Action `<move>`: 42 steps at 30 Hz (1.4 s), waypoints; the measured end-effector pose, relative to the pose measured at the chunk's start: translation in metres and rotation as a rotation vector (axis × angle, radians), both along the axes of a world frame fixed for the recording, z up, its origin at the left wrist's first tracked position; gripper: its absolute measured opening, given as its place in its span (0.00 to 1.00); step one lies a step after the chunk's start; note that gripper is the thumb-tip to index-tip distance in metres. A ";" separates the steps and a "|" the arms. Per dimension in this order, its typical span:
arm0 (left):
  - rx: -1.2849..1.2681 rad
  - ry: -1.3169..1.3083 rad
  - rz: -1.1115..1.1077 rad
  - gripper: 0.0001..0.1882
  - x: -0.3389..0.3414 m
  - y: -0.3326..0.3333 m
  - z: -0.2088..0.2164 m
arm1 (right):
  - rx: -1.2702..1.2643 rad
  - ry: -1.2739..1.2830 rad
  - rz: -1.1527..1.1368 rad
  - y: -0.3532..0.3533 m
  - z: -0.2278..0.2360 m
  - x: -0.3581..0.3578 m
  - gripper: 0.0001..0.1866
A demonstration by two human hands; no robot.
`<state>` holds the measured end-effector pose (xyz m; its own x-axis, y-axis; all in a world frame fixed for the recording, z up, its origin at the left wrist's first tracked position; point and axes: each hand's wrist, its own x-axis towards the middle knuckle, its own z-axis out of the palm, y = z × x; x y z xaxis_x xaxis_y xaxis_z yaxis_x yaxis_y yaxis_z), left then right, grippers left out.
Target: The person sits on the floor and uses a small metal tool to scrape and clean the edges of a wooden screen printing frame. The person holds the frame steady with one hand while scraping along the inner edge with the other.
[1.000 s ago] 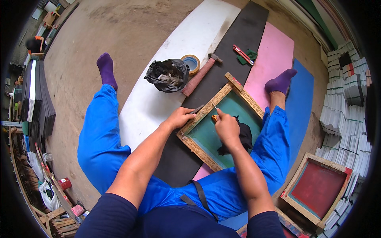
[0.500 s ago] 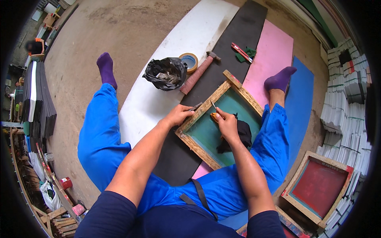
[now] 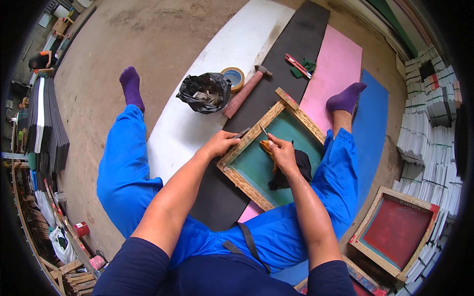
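A wooden frame (image 3: pixel 247 186) with a green mesh (image 3: pixel 291 126) lies tilted between my legs. My left hand (image 3: pixel 220 143) is closed at its left rail, fingers around a small dark object (image 3: pixel 242 133) pressed against the wood; its kind is hard to make out. My right hand (image 3: pixel 283 154) is closed over the mesh and grips a thin metal-shafted tool (image 3: pixel 263 130), its tip pointing at the same rail. The handle is mostly hidden in my fingers. Under and beside that hand rests a black cloth (image 3: pixel 302 166), with an orange-yellow piece (image 3: pixel 266 148) next to it.
Ahead lie a hammer (image 3: pixel 244 92) with a wrapped handle, a tape roll (image 3: pixel 240 75), a black plastic bag (image 3: pixel 205 92) and a red cutter (image 3: pixel 297 65). White, black, pink and blue sheets (image 3: pixel 375 118) cover the floor. A red-mesh frame (image 3: pixel 425 207) and stacked bundles (image 3: pixel 424 128) stand right.
The view has shifted slightly. My hands keep nearly the same place and grip at the frame's rail; more of the orange-yellow piece shows. A person at the far left has changed posture.
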<state>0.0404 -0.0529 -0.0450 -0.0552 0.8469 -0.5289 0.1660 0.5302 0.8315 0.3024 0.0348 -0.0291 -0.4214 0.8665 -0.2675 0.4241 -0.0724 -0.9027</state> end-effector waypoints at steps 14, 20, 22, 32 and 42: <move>-0.088 -0.029 -0.005 0.28 -0.004 -0.001 0.012 | -0.618 0.021 -0.154 0.004 0.046 -0.014 0.19; -0.030 0.000 -0.009 0.28 -0.007 -0.004 0.000 | 0.050 -0.322 0.013 0.000 0.058 -0.012 0.19; -0.030 -0.034 0.014 0.27 -0.006 -0.004 -0.001 | 0.287 -0.446 0.070 -0.001 0.059 -0.013 0.18; -0.069 -0.047 0.002 0.27 -0.006 -0.003 0.010 | 0.487 -0.682 0.207 -0.005 0.063 -0.020 0.18; -0.049 -0.022 -0.016 0.27 -0.002 0.000 0.014 | 0.333 -0.819 0.267 -0.003 0.077 -0.042 0.22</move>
<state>0.0388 -0.0532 -0.0313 -0.0294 0.8205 -0.5709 0.1568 0.5679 0.8080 0.2601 0.0314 0.0475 -0.4077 0.8535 -0.3244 0.9047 0.3295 -0.2700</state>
